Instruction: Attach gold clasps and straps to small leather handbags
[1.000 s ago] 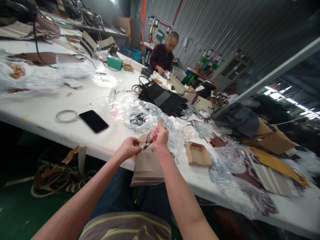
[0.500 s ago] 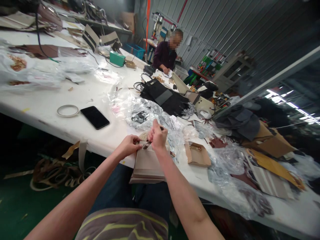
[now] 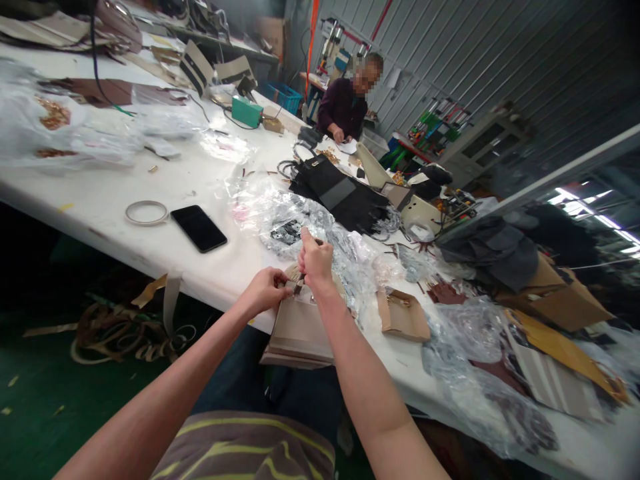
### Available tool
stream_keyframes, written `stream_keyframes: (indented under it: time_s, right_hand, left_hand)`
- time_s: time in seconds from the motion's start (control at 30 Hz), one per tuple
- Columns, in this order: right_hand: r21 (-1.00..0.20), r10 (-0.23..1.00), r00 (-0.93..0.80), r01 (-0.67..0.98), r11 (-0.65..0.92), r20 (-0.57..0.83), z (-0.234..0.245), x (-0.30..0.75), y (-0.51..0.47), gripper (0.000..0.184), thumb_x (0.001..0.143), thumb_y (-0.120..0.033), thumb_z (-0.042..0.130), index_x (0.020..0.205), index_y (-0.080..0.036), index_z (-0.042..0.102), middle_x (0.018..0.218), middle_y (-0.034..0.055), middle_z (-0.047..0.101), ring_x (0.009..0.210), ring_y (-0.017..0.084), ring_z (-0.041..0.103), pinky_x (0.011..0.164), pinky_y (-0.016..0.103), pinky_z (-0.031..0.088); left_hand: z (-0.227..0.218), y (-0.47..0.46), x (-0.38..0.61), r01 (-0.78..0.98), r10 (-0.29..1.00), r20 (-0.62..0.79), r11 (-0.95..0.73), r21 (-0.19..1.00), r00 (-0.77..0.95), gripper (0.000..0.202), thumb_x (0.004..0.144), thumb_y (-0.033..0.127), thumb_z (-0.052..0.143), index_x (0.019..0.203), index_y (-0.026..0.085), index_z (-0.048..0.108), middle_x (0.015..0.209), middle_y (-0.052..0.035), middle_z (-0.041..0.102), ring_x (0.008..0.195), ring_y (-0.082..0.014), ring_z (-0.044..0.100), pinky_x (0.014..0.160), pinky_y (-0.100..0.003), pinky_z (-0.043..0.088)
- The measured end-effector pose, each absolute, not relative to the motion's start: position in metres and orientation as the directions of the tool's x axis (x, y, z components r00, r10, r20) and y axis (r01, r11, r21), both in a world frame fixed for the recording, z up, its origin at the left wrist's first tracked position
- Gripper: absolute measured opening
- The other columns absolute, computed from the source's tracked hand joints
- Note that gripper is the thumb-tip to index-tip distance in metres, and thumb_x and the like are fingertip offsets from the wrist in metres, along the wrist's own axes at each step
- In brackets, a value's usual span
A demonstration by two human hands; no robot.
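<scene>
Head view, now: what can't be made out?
Head view:
Inside the right hand's grip: hidden by its fist.
Right side of the beige panel: behind the right forearm.
Dark pieces in clear plastic: obscured by creases, glare.
Striped shirt: cut off by bottom edge.

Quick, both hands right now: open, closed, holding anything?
Left hand: closed at the beige panel's top edge; exactly what it pinches cannot be told.
Right hand: closed in a fist by that edge; what it holds cannot be told.
</scene>
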State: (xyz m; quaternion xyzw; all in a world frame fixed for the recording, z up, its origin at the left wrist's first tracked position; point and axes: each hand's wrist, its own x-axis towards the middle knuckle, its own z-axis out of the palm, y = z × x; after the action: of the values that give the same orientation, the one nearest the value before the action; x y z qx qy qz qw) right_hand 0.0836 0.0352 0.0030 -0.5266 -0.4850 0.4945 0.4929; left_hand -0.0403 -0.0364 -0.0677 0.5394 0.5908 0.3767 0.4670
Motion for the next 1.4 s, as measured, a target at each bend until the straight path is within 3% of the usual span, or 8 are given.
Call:
stream_keyframes:
  time_s: [0.2, 0.27, 0.47, 0.9, 1.1, 1.2, 1.3, 1.4]
  right_hand:
    - [-0.907, 0.928, 0.074, 0.253, 0.337, 0.366, -0.015, 0.097, -0.018, 0.066, 0.108, -0.068, 0.062, 0.06, -0.027, 0.045, 0.054, -0.0016, 0.047, 0.051, 0.014, 0.045, 0.049, 0.03, 0.038]
    - [-0.871, 0.9, 0.054, 0.285, 0.401, 0.432, -0.017, 0.103, -0.03, 0.067, 0.108, -0.067, 0.062, 0.059, -0.026, 0.047, 0.055, -0.0003, 0.049, 0.054, 0.015, 0.048, 0.054, 0.031, 0.041]
    - [-0.956, 0.94, 0.186, -0.018, 0.293, 0.285, -0.002, 0.103, -0.022, 0.068, 0.107, -0.072, 0.063, 0.06, -0.028, 0.041, 0.05, -0.0053, 0.04, 0.043, 0.013, 0.039, 0.044, 0.032, 0.032]
    - [-0.948, 0.944, 0.145, 0.172, 0.269, 0.295, -0.009, 0.091, -0.03, 0.068, 0.106, -0.073, 0.063, 0.06, -0.025, 0.049, 0.055, -0.0002, 0.049, 0.055, 0.015, 0.045, 0.053, 0.029, 0.038]
    - [-0.972, 0.985, 0.16, -0.232, -0.024, -0.063, 0.015, 0.148, -0.001, 0.074, 0.095, -0.082, 0.069, 0.064, -0.028, 0.029, 0.05, -0.0096, 0.027, 0.042, 0.009, 0.025, 0.038, 0.025, 0.023]
    - [-0.981, 0.973, 0.129, -0.039, -0.19, -0.194, 0.024, 0.224, 0.009, 0.074, 0.092, -0.084, 0.071, 0.066, -0.028, 0.029, 0.051, -0.0118, 0.027, 0.042, 0.007, 0.022, 0.036, 0.021, 0.02]
    - [-0.94, 0.945, 0.162, 0.145, -0.309, -0.285, 0.02, 0.29, 0.013, 0.07, 0.087, -0.076, 0.084, 0.065, -0.028, 0.037, 0.047, -0.0117, 0.033, 0.04, 0.007, 0.022, 0.035, 0.021, 0.016]
    - [-0.92, 0.944, 0.224, 0.258, -0.297, -0.242, 0.008, 0.323, 0.018, 0.058, 0.085, -0.062, 0.092, 0.069, -0.025, 0.051, 0.049, -0.0057, 0.048, 0.042, 0.011, 0.04, 0.038, 0.021, 0.03]
  left_hand:
    - [-0.073, -0.033, -0.041, 0.268, 0.992, -0.119, 0.103, 0.958, 0.046, 0.032, 0.066, 0.035, 0.079, 0.09, 0.015, 0.082, 0.065, 0.0041, 0.054, 0.065, -0.0181, 0.051, 0.061, -0.032, 0.035]
    - [-0.072, -0.034, -0.042, 0.248, 0.991, -0.118, 0.098, 0.964, 0.068, 0.036, 0.067, 0.037, 0.079, 0.095, 0.014, 0.083, 0.063, 0.005, 0.053, 0.064, -0.0177, 0.049, 0.06, -0.032, 0.034]
    - [-0.069, -0.038, -0.042, 0.24, 0.994, -0.104, 0.094, 0.966, 0.03, 0.039, 0.067, 0.039, 0.079, 0.097, 0.014, 0.085, 0.067, 0.0031, 0.057, 0.067, -0.0186, 0.052, 0.062, -0.031, 0.036]
    - [-0.063, -0.038, -0.045, 0.231, 0.991, -0.105, 0.083, 0.969, 0.086, 0.047, 0.066, 0.047, 0.077, 0.099, 0.014, 0.084, 0.067, 0.0023, 0.058, 0.067, -0.0191, 0.052, 0.062, -0.031, 0.036]
    - [-0.062, -0.034, -0.046, 0.321, 0.995, -0.091, 0.07, 0.945, 0.051, 0.055, 0.065, 0.058, 0.079, 0.1, 0.016, 0.085, 0.071, -0.0004, 0.062, 0.07, -0.0223, 0.058, 0.066, -0.032, 0.041]
    - [-0.066, -0.033, -0.048, 0.355, 0.996, -0.067, 0.041, 0.934, 0.063, 0.057, 0.069, 0.061, 0.079, 0.103, 0.016, 0.085, 0.076, -0.0029, 0.067, 0.075, -0.0251, 0.062, 0.069, -0.034, 0.045]
    - [-0.067, -0.033, -0.048, 0.351, 0.993, -0.095, 0.064, 0.934, 0.072, 0.058, 0.071, 0.062, 0.078, 0.107, 0.016, 0.084, 0.078, -0.0025, 0.066, 0.076, -0.0252, 0.063, 0.069, -0.034, 0.046]
    - [-0.065, -0.034, -0.048, 0.351, 0.991, -0.109, 0.074, 0.933, 0.081, 0.06, 0.072, 0.063, 0.079, 0.108, 0.016, 0.083, 0.078, -0.0017, 0.064, 0.075, -0.0238, 0.061, 0.068, -0.033, 0.046]
